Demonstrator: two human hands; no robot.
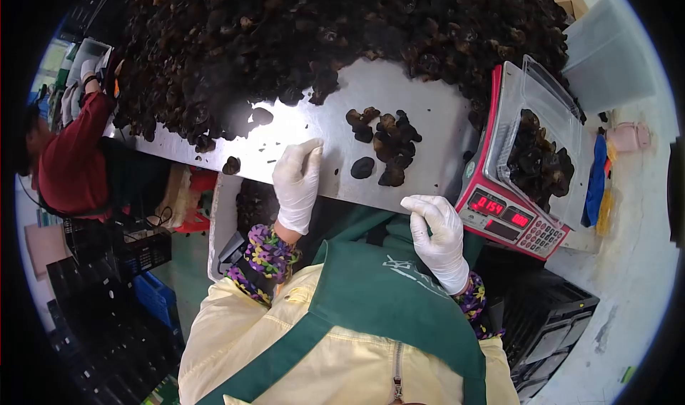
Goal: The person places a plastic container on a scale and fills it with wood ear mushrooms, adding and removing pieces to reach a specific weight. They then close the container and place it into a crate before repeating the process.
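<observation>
Resting on table: the left hand (296, 184), in a white glove, lies palm down at the near edge of the steel table (399, 98), fingers straight and together, holding nothing.
Right hand: the right hand (439, 241), also gloved, is off the near table edge and just beside the scale's front corner; its fingers (421, 209) curl inward, and I cannot tell whether they pinch anything.
Small pile: a loose cluster of dark dried fungus (385, 141) lies on the bare steel between the two hands and a little beyond them, close to the left fingertips but not touching them.
Stray piece: one piece (231, 165) sits alone at the table edge, left of the left hand.
Heap: a big heap (321, 27) of the same fungus covers the far side of the table.
Scale: a red scale (506, 212) stands at the right end, its display lit.
Tray: a clear tray (564, 102) rests on the scale, holding some fungus.
Cloth: a blue cloth (596, 180) lies just right of the scale.
Co-worker: a person in a red sleeve (71, 155) stands at the far left, one white-gloved hand (89, 66) at the heap's edge.
</observation>
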